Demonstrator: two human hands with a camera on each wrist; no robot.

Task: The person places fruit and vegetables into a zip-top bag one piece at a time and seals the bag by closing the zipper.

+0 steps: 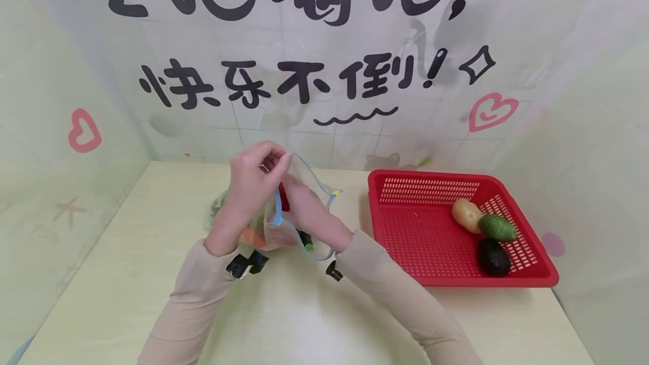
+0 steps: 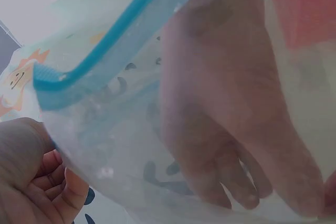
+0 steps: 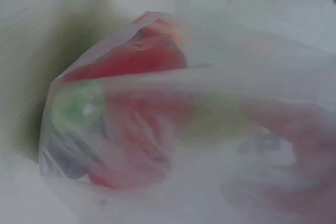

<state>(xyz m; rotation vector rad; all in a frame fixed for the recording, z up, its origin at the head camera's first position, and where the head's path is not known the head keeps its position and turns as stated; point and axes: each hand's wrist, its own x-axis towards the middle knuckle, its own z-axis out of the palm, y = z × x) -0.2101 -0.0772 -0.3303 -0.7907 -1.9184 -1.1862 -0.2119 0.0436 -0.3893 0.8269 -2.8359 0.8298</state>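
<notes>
A translucent bag (image 1: 278,236) with a blue zip rim stands on the table, its mouth spread wide. My left hand (image 1: 256,176) pinches the rim between thumb and curled fingers; in the left wrist view, that hand (image 2: 37,182) is at the bag's edge. My right hand (image 1: 311,207) reaches into the mouth. Through the film, its fingers (image 2: 236,182) point down, loosely extended and holding nothing visible. Inside, the right wrist view has a red vegetable (image 3: 139,56) beside a pale green round piece (image 3: 79,107) and something dark, all blurred by the film. An orange piece (image 1: 252,237) shows low in the bag.
To the right stands a red perforated basket (image 1: 385,230). At its right end lie a potato (image 1: 466,214), a cucumber (image 1: 498,228) and a dark, avocado-like oval (image 1: 493,257). A printed curtain (image 1: 304,145) hangs behind the pale table (image 1: 284,320).
</notes>
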